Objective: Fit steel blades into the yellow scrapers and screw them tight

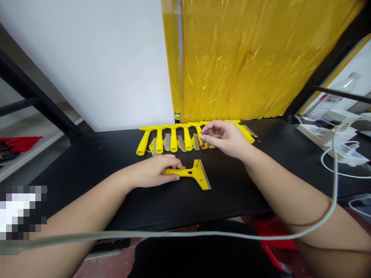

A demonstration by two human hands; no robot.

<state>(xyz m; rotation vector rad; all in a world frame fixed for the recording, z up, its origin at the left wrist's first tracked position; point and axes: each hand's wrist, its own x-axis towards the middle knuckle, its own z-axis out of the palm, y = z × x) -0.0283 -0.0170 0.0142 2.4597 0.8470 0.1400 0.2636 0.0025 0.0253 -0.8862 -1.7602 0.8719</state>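
A yellow scraper (199,174) with a straight metal blade along its wide head lies on the black table. My left hand (162,170) is closed around its handle, holding it with the blade toward the right. Above the head, my right hand (226,138) pinches the handle of a small screwdriver (199,155). The thin shaft points down, and its tip meets the scraper head at the upper of two screws. Behind my hands stretches a row of several more yellow scraper handles (173,139), with loose metal blades (167,142) and small yellow plates between them.
A white cable (179,234) crosses close in front of me, over both forearms. White boxes with cables (327,135) and a clear plastic bottle (333,96) are at the right. Yellow sheeting (243,58) and a white panel (116,61) stand behind the black table (145,208).
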